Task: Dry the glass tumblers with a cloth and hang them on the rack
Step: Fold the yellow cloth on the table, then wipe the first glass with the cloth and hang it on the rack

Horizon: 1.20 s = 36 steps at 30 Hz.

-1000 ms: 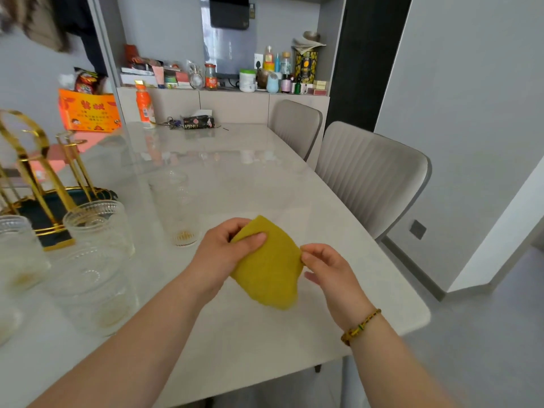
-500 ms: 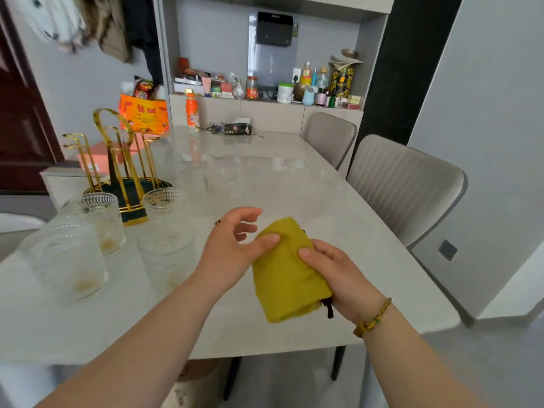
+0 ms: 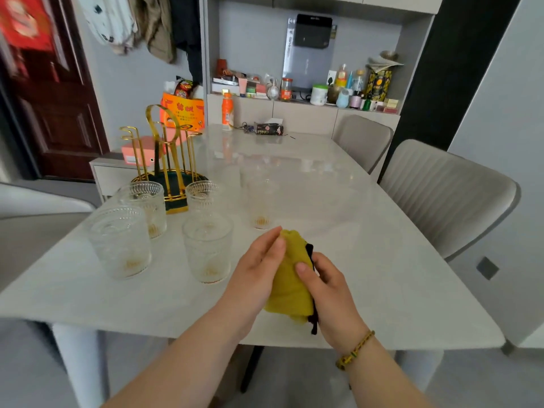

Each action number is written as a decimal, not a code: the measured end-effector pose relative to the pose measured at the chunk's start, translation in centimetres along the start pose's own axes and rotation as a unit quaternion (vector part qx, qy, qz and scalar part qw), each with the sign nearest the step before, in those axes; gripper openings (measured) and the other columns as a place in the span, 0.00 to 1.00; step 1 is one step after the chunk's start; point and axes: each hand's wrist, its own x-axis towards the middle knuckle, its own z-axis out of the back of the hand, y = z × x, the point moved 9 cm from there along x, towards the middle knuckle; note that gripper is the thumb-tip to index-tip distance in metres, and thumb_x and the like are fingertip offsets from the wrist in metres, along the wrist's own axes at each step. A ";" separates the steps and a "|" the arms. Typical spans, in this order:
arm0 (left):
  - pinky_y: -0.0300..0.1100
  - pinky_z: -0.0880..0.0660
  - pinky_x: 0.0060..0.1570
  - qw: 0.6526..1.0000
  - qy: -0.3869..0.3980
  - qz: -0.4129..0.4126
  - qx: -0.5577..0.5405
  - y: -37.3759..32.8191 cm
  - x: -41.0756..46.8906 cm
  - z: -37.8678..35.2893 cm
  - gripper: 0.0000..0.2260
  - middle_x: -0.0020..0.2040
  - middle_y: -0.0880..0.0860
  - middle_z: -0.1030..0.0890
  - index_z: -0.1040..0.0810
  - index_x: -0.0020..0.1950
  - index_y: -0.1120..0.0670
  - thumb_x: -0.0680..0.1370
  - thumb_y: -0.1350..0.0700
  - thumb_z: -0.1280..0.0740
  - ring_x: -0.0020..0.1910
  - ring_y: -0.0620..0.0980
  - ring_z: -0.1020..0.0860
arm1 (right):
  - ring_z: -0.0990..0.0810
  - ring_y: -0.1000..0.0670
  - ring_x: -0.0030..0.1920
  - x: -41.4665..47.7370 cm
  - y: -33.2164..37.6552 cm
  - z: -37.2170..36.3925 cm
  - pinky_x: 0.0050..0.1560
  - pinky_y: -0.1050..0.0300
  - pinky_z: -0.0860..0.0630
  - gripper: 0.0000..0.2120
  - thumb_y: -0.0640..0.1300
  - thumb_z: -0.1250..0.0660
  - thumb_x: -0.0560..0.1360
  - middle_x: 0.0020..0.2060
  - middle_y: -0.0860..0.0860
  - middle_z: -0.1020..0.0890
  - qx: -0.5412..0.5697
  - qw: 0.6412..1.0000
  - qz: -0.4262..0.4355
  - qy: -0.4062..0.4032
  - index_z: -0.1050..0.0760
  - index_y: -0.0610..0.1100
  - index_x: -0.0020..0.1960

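Note:
Both hands hold a bunched yellow cloth (image 3: pixel 290 284) above the near edge of the white table (image 3: pixel 368 260). My left hand (image 3: pixel 256 269) pinches its left side, thumb along the top. My right hand (image 3: pixel 326 290) grips its right side, thumb on the front; a black tag hangs below. Several ribbed glass tumblers stand upright to the left: one nearest my left hand (image 3: pixel 207 248), one at the near left (image 3: pixel 120 242), one further back (image 3: pixel 260 201). The gold rack (image 3: pixel 164 160) on a dark round base stands behind them with nothing hung on it.
Two grey chairs (image 3: pixel 441 195) line the table's right side. A tissue box (image 3: pixel 269 128) and an orange bottle (image 3: pixel 227 111) sit at the far end. Behind is a cluttered shelf (image 3: pixel 309 95). A white seat (image 3: pixel 38 201) is at the left.
The cloth has gone from spread flat to bunched upright between my hands. My view has swung left and back, bringing the rack and all the tumblers into sight.

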 end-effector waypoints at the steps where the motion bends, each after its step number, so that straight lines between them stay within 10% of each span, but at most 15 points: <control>1: 0.27 0.31 0.55 0.999 -0.015 -0.021 0.042 -0.4 -0.5 0.9 0.07 0.57 0.40 0.26 0.30 0.54 0.40 0.77 0.50 0.41 0.56 0.35 0.27 | 0.18 0.59 0.37 0.3 -0.3 -0.1 0.33 0.65 0.24 0.07 0.38 0.38 0.75 0.41 0.52 0.18 0.010 1.000 -0.003 -0.009 0.24 0.46 0.50; 4: 0.19 0.32 0.44 0.983 -0.109 -0.092 0.113 -1.6 -2.4 4.7 0.07 0.49 0.39 0.23 0.26 0.48 0.44 0.76 0.57 0.38 0.44 0.27 0.25 | 0.18 0.59 0.36 1.0 -0.7 -0.3 0.33 0.65 0.23 0.07 0.39 0.38 0.75 0.39 0.54 0.18 0.028 0.999 -0.004 -0.035 0.24 0.47 0.50; 9: 0.25 0.31 0.43 0.921 -0.340 -0.127 0.144 -1.2 -4.9 12.8 0.11 0.43 0.46 0.26 0.27 0.47 0.49 0.73 0.64 0.33 0.43 0.41 0.26 | 0.19 0.59 0.35 1.8 -0.9 -1.0 0.35 0.64 0.21 0.06 0.39 0.37 0.74 0.40 0.51 0.19 0.008 0.999 0.001 -0.040 0.25 0.48 0.48; 13: 0.38 0.37 0.59 0.942 -0.261 -0.020 0.211 1.6 -2.0 13.5 0.39 0.63 0.49 0.35 0.44 0.73 0.54 0.68 0.58 0.26 0.62 0.49 0.33 | 0.19 0.54 0.39 2.0 -1.2 -1.2 0.39 0.62 0.21 0.07 0.40 0.36 0.74 0.43 0.51 0.19 -0.012 0.999 0.004 -0.040 0.25 0.51 0.46; 17: 0.42 0.41 0.66 0.956 -0.179 0.013 0.233 2.7 0.5 12.6 0.50 0.74 0.52 0.41 0.55 0.75 0.53 0.65 0.57 0.24 0.72 0.50 0.40 | 0.20 0.51 0.45 2.0 -1.7 -0.8 0.42 0.61 0.21 0.07 0.40 0.35 0.73 0.48 0.47 0.20 -0.036 0.998 -0.003 -0.047 0.25 0.51 0.48; 36: 0.39 0.29 0.46 0.991 -0.130 0.019 0.029 2.7 6.5 8.2 0.30 0.47 0.43 0.25 0.39 0.62 0.49 0.67 0.64 0.27 0.47 0.42 0.25 | 0.18 0.58 0.34 5.7 0.7 3.1 0.34 0.62 0.20 0.08 0.39 0.36 0.73 0.32 0.58 0.16 0.012 0.996 0.035 -0.081 0.25 0.51 0.46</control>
